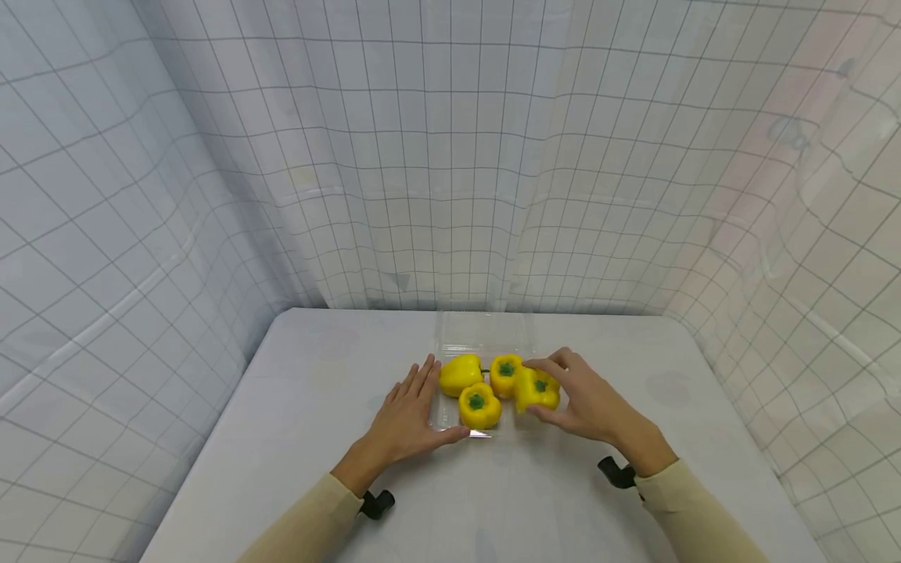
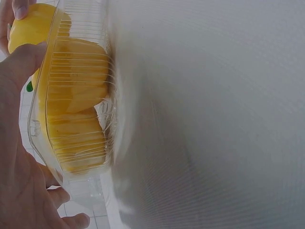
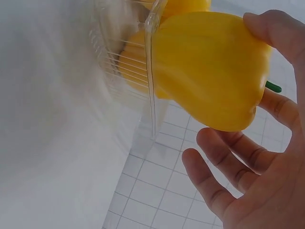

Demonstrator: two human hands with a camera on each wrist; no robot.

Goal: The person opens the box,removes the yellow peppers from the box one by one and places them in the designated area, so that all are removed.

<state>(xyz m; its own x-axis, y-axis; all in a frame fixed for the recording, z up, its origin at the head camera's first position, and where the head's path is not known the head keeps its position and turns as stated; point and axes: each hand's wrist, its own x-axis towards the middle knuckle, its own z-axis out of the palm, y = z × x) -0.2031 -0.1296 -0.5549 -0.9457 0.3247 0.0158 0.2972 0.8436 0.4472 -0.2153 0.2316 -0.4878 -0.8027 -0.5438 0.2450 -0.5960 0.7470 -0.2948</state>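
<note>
My right hand (image 1: 593, 400) grips a yellow bell pepper (image 1: 537, 392) between thumb and fingers at the right side of a clear plastic container (image 1: 446, 414). In the right wrist view that bell pepper (image 3: 209, 67) is tilted across the container's rim, its green stem toward the palm. Three other yellow bell peppers sit in the container: one at the left (image 1: 459, 375), one in front (image 1: 480, 407), one behind (image 1: 504, 377). My left hand (image 1: 407, 424) lies spread against the container's left side, fingers straight, its thumb touching the front rim.
The container's clear lid (image 1: 486, 332) lies folded back toward the far edge of the white table (image 1: 324, 391). White curtains with a grid pattern (image 1: 464, 172) hang behind and on both sides. A black wrist mount (image 1: 616, 472) shows on the right wrist.
</note>
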